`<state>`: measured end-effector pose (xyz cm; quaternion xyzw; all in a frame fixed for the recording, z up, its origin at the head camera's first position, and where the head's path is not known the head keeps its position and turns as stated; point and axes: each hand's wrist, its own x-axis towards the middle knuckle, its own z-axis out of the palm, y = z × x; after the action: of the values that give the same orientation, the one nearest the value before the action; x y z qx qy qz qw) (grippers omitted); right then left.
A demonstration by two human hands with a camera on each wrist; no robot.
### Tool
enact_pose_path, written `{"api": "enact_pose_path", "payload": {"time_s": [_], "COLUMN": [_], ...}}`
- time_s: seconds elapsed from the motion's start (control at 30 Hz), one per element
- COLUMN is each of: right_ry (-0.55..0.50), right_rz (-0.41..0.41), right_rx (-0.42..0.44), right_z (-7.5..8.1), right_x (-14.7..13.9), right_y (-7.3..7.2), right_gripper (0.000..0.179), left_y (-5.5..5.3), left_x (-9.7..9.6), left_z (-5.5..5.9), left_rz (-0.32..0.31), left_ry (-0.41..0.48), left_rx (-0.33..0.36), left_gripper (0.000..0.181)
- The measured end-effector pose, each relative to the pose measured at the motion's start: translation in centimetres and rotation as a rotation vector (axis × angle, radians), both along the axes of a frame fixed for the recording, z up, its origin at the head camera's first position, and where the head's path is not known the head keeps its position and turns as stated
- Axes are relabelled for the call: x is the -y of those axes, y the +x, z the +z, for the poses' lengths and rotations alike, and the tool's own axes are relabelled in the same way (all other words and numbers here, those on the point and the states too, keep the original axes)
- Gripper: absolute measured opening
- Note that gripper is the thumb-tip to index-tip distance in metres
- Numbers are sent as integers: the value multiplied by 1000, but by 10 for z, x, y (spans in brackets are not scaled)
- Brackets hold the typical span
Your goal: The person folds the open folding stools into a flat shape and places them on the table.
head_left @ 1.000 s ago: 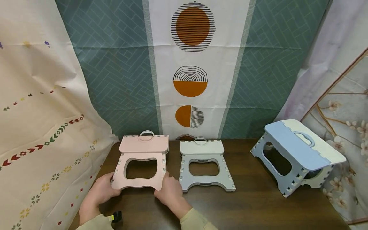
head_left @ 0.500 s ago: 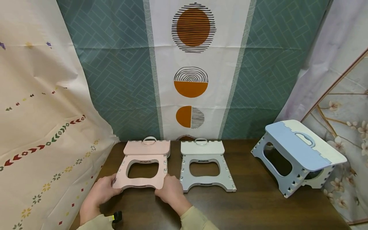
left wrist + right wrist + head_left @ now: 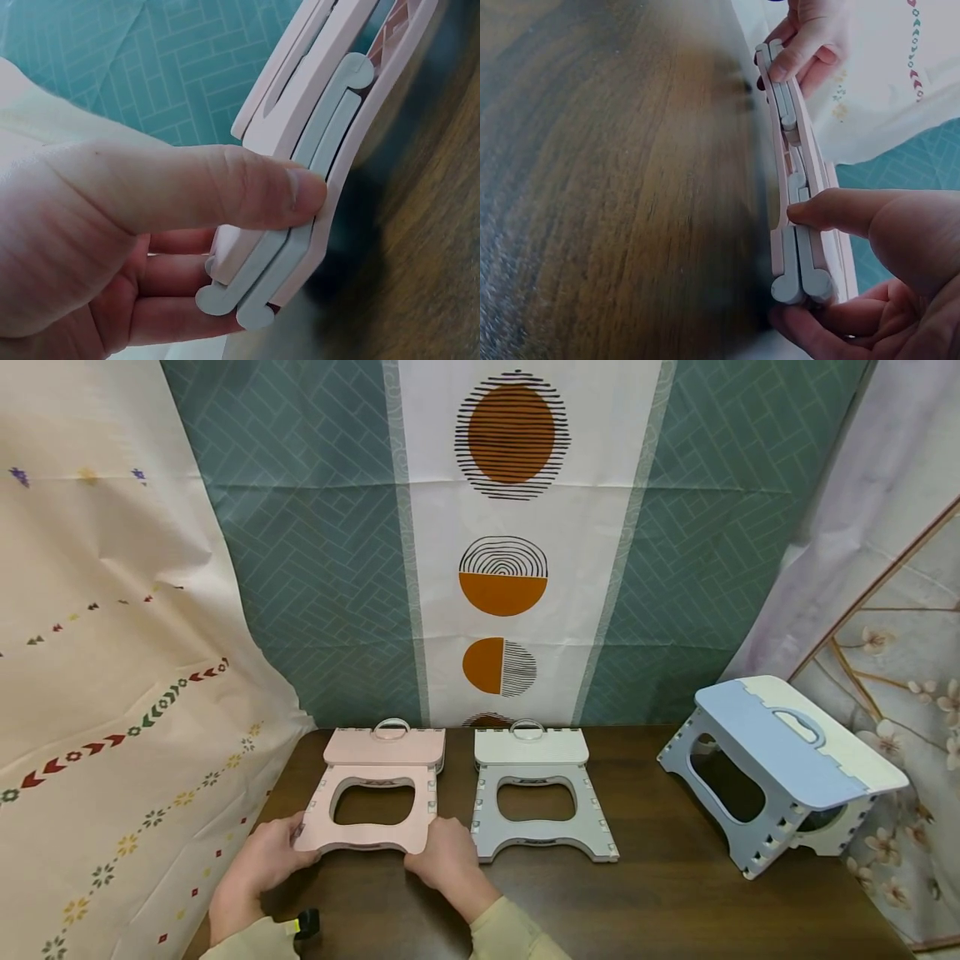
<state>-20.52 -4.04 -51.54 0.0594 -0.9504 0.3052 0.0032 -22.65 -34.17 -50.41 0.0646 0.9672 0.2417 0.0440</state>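
A pink folding stool [image 3: 384, 748], folded flat with its small handle at the far end, lies on the left part of the brown table. My left hand [image 3: 264, 860] grips its near left corner. At the near right corner, my right hand [image 3: 448, 860] holds the same stool. The left wrist view shows the left thumb [image 3: 277, 191] pressed on the stool's grey hinged edge [image 3: 259, 262], with fingers behind it. In the right wrist view, the right thumb [image 3: 817, 210] lies on that near edge and the fingers curl around the corner.
A folded grey stool with a white panel [image 3: 532, 748] lies just right of my right hand. An unfolded blue and white stool [image 3: 757, 722] stands at the table's right. Patterned cloths hang behind and on both sides. The table [image 3: 615, 910] continues in front of the stools.
The pink stool's far end has come down to the table and its body has shifted slightly right. Both hands keep their grip on it. During the last half second it barely moves.
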Motion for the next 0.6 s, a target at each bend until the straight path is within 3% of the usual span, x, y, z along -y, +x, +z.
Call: {"api": "enact_pose_path", "payload": {"time_s": [0.23, 0.6], "right_ry": [40, 101], "right_rz": [20, 44], "right_rx": [-20, -22], "right_z": [-1, 0], "right_x": [1, 3], "right_y": [-1, -4], "right_gripper": [34, 37], "left_y": [1, 2], "left_x": [1, -3], "left_z": [-1, 0], "left_rz": [-11, 23], "left_ry": [5, -30], "left_rx": [25, 51], "left_gripper": [64, 57]}}
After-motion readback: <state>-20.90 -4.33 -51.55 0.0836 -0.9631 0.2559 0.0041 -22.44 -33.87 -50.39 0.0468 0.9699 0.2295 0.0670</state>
